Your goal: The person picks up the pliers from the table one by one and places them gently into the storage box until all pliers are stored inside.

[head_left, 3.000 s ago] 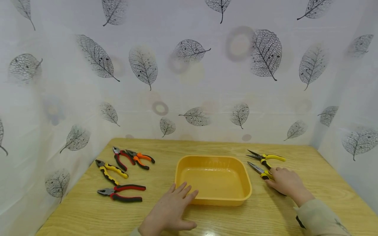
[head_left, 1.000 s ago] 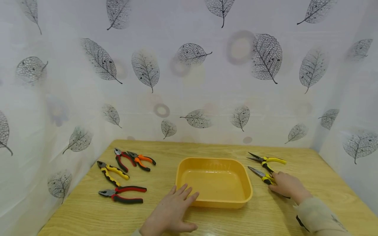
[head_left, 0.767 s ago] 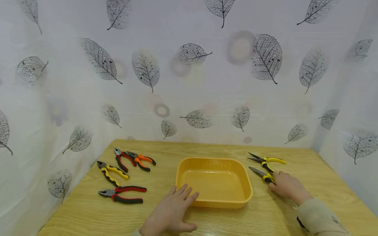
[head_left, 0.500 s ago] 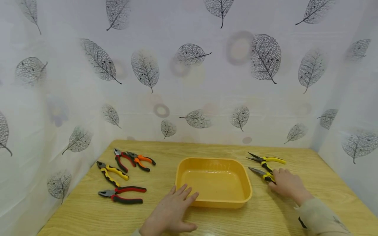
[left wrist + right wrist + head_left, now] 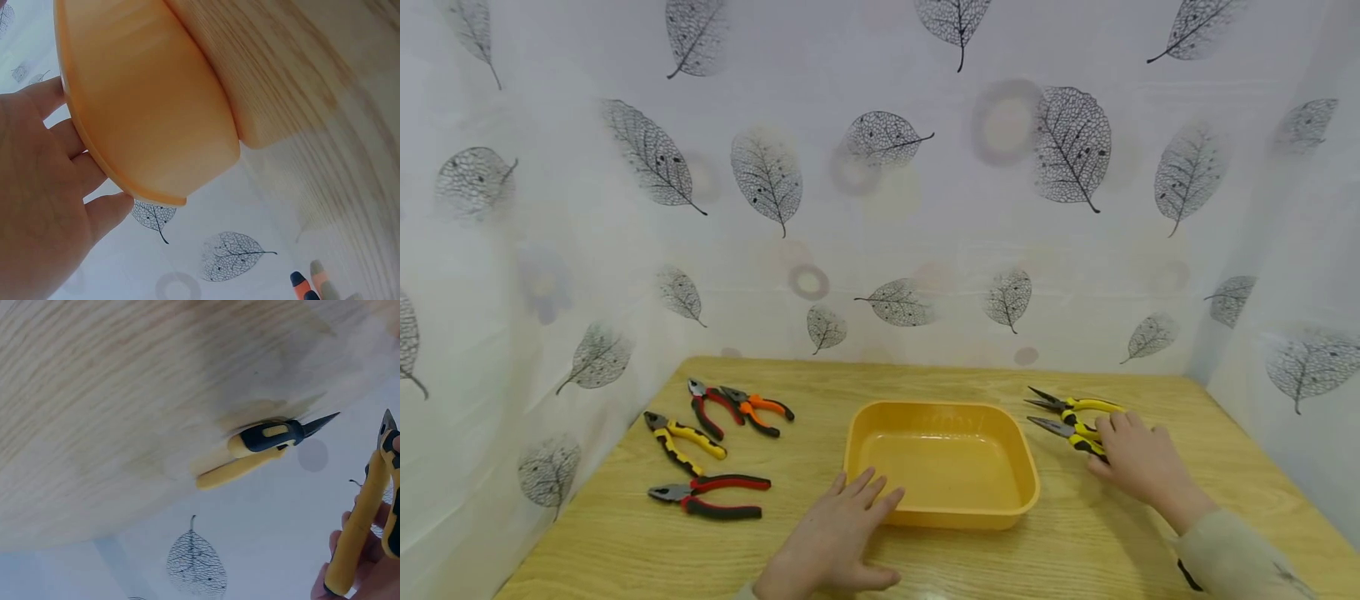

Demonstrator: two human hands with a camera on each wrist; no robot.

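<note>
In the head view my right hand (image 5: 1142, 462) grips the yellow-and-black handles of long-nose pliers (image 5: 1060, 428), their grey jaws pointing left toward the tray. The right wrist view shows these pliers (image 5: 359, 531) raised off the wood, fingers curled behind the spread handles. A second pair of yellow-and-black long-nose pliers (image 5: 1063, 406) lies just behind them on the table. My left hand (image 5: 838, 533) rests its straight, spread fingers on the near left rim of a yellow plastic tray (image 5: 955, 517). Seen from the left wrist, those fingertips (image 5: 111, 209) touch the tray's edge.
Several pliers lie on the left of the wooden table (image 5: 805, 450): red-and-black ones (image 5: 715, 493) in front, yellow-and-black ones (image 5: 685, 442) behind them, orange-and-black ones (image 5: 760, 408) farther back beside another red-and-black pair (image 5: 713, 406). A leaf-printed white curtain (image 5: 925, 225) encloses the table.
My right hand has closed further over the front long-nose pliers' handles and lifted them a little, up and toward the back pair. The left hand and tray stay where they were.
</note>
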